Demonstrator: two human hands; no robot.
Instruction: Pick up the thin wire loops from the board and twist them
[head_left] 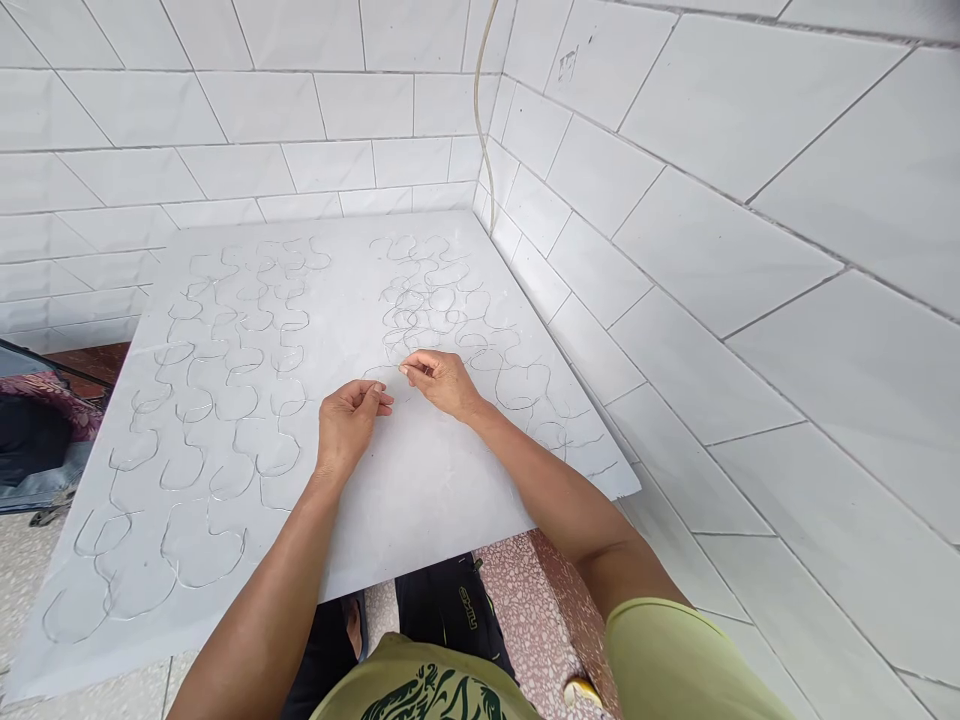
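Two hands meet over the pale tabletop (420,490), between groups of bent wires (238,420); the right hand's (441,382) grip pinches a thin wire (382,367) there. Close beside it, the left hand (346,422) curls its fingers near the thumb, but whether that grip is clamped I cannot tell.

A flat, pale grey tabletop (427,500) carries many thin, dark, curving wires. Along the tabletop's left side, wavy strands (238,417) spread in several columns from far edge to near; along its right side, looped strands (409,315) crowd and overlap, with slightly rippled pieces (585,443) by its near right corner.
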